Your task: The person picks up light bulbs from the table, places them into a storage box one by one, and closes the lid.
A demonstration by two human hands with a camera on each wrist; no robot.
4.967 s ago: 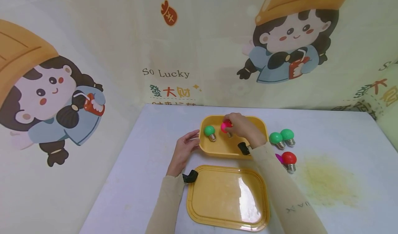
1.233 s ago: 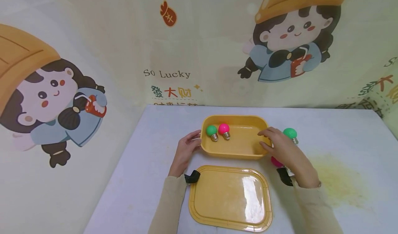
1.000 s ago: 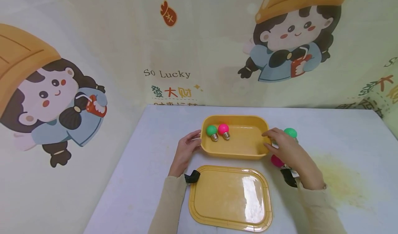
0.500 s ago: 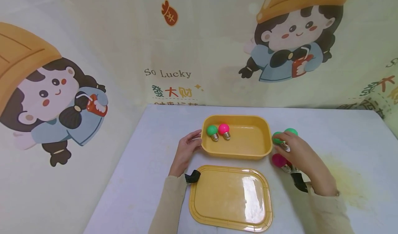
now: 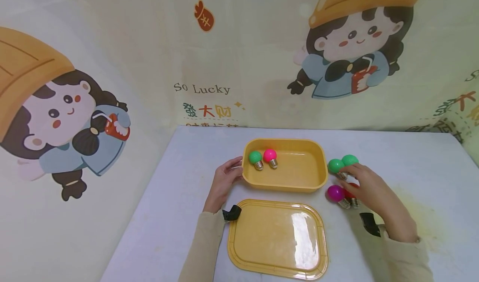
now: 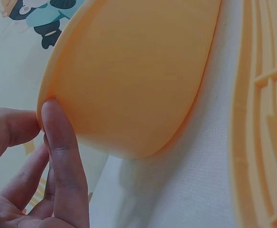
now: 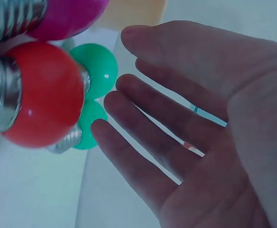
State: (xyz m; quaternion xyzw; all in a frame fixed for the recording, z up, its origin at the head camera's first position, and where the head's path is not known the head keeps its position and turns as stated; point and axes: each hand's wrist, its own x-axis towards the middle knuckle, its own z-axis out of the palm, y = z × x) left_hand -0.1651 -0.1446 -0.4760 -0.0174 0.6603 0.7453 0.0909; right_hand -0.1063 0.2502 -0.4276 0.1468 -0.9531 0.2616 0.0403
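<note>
At the left end of the yellow plastic box (image 5: 288, 186), my left hand (image 5: 223, 182) holds the rim; in the left wrist view its thumb (image 6: 67, 152) presses the outer wall. Inside the box lie a green bulb (image 5: 255, 157) and a pink bulb (image 5: 270, 155), both with metal screw bases. My right hand (image 5: 368, 186) hovers over the loose bulbs to the right with nothing in its grasp, its fingers apart in the right wrist view. Beneath and beside it are two green bulbs (image 5: 336, 165), a purple bulb (image 5: 335, 193) and a red bulb (image 7: 45, 95), partly covered in the head view.
A flat yellow lid (image 5: 277, 236) lies on the white table (image 5: 161, 215) in front of the box. Right of the bulbs the tabletop bears a yellowish stain (image 5: 423, 219). A printed cartoon backdrop (image 5: 262, 65) hangs behind the table.
Earlier my right hand held the pink bulb in the box; the bulb now lies beside the green one. That hand has moved right to the loose bulbs. My left hand stays at the box.
</note>
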